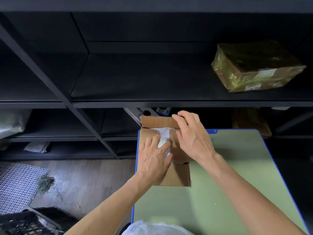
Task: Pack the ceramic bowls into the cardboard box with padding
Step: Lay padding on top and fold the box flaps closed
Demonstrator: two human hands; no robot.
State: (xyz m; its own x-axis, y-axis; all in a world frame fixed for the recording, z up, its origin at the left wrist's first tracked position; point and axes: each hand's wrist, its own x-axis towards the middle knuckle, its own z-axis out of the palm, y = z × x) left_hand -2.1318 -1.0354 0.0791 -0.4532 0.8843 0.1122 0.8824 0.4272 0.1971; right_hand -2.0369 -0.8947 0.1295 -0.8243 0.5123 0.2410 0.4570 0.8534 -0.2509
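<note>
Floor, left: a white mesh mat of open grid weave lies flat on dark wood-grain boards; a tuft of dry, stringy fibre sits at its near corner; a black plastic crate with lattice walls stands at the bottom edge.

Shelving: matt black, square-framed and flat-boarded; a pale, crumpled plastic bag rests in a lower left bay.

Left hand: released and flat, fingers straight and spread; the palm presses the box's left flap and the fingertips lie on the white padding, a soft, wrinkled sheet showing in the gap between the side flaps.

Cardboard box: plain brown corrugated board, rectangular, standing on the table's far left corner; far flap upright with its fluted edge showing; near flap folded outward and down; both side flaps folded inward; whatever lies beneath the padding is hidden.

Right hand: not clenched; fingers long and only slightly bent, lying across the right flap, tips reaching the far flap's upper corner, thumb resting on the right flap; nothing is grasped.

Table: smooth pale green top, blue rim, rounded corners; a translucent, rounded white plastic form sits at its near edge.

Upper shelf, right: a box-shaped parcel wrapped in glossy, creased yellowish film, carrying white labels.
</note>
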